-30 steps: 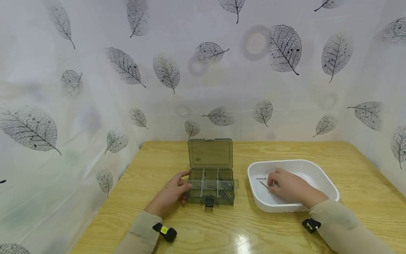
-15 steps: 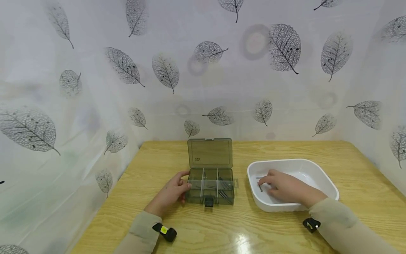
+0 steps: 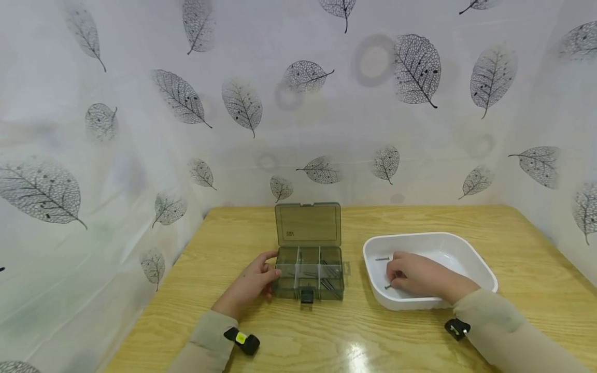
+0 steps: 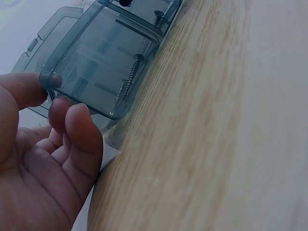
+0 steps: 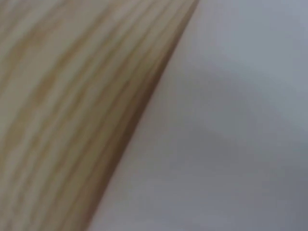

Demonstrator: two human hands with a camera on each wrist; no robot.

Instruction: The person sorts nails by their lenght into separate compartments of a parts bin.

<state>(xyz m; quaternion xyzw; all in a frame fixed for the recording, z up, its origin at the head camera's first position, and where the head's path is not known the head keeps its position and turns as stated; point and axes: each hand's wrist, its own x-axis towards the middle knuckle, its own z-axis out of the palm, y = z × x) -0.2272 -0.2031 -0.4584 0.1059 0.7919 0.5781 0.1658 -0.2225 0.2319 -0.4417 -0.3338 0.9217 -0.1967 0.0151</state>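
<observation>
My left hand [image 3: 253, 282] grips the left side of a clear grey compartment box [image 3: 308, 292], its lid standing open. In the left wrist view, the thumb and fingers pinch a corner of the box [image 4: 103, 67], and screws [image 4: 131, 77] show through the wall. My right hand [image 3: 420, 274] is inside a white tray [image 3: 485, 277], fingers curled down at its left part. A screw [image 3: 387, 286] pokes out from under those fingertips, most of it hidden by them. Another screw [image 3: 382, 258] lies just beyond the hand.
Both containers stand on a wood-grain table [image 3: 298, 336], the tray to the right of the box. A leaf-patterned sheet [image 3: 354, 119] hangs behind and along the sides. The right wrist view shows only blurred wood [image 5: 62, 96] and a white surface [image 5: 216, 134].
In the tray, the right hand's index finger reached out over the screw and turned it, then the fingers curled back in over it. The left hand stays on the box.
</observation>
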